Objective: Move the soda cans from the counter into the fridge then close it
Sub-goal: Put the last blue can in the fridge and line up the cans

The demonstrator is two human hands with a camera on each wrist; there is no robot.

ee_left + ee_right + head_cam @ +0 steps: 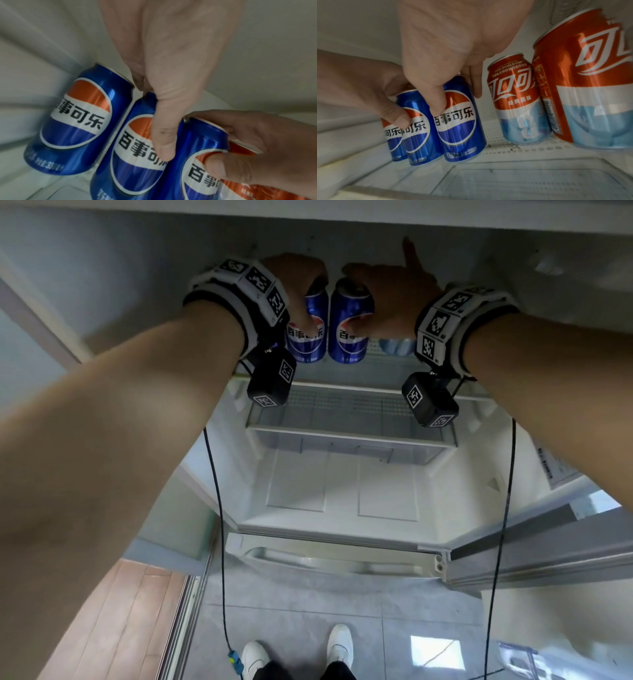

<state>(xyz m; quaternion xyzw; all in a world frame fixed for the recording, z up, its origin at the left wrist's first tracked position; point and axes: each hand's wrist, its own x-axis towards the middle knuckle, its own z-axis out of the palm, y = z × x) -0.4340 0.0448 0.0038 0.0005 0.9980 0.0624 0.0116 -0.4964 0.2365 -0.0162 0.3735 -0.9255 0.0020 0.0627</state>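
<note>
**Two blue cans held on the top fridge shelf**

Both hands reach into the open fridge (pixel 346 481) at its top shelf (pixel 518 151). The left hand (pixel 171 67) grips a blue soda can (pixel 137 155) from above, thumb curled down over the logo on the near face and the fingers behind the rim. The right hand (pixel 453 44) grips a second blue can (pixel 462 121) the same way, thumb pressed on the near face and fingers wrapped over the top and far side. In the head view its index finger points up, away from the can. The two held cans stand upright, side by side and touching, with their bases on or very near the shelf; contact with the shelf cannot be told for certain.

A third blue can (pixel 73 121) stands upright just left of the left hand's can, near the fridge's left wall, and no hand is on it. To the right of the right hand's can, with a gap between, two red soda cans stand upright on the same shelf: the far red can (pixel 518 100) and the near red can (pixel 590 81), touching one another.

Below the top shelf the fridge shows a lower shelf (pixel 349 409). The fridge door (pixel 548 546) stands open at the right. White shoes (pixel 298 648) stand on the grey tiled floor (pixel 301 604) before the fridge.
</note>
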